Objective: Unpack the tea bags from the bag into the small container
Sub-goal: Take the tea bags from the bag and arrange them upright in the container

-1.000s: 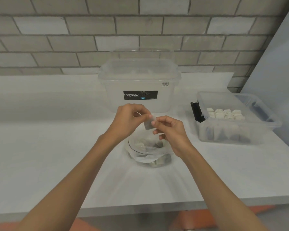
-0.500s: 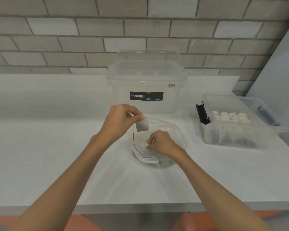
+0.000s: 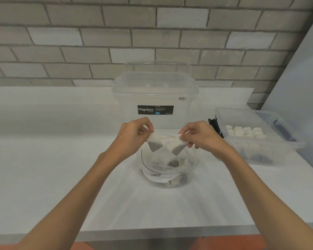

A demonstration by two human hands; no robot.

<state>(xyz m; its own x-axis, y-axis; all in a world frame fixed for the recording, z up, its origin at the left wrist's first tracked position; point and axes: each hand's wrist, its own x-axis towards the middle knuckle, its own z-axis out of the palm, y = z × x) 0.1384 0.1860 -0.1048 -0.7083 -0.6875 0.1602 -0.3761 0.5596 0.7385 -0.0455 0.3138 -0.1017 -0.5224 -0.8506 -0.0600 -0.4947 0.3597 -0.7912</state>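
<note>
White tea bags (image 3: 154,145), one per hand.

The light is soft, even and fairly bright, from overhead, with no hard shadows. The white bench (image 3: 43,177) is nearly washed out, with faint streaks of sheen fanning toward 6 o'clock. Pale shadows lie under the forearms and at the base of the large clear box (image 3: 154,98), whose walls carry dull reflections. The wide lens bows the brick wall (image 3: 98,42) courses toward 9 and 3 o'clock. Detail is slightly soft; both hands (image 3: 132,136) (image 3: 202,136) show mild blur.
</note>
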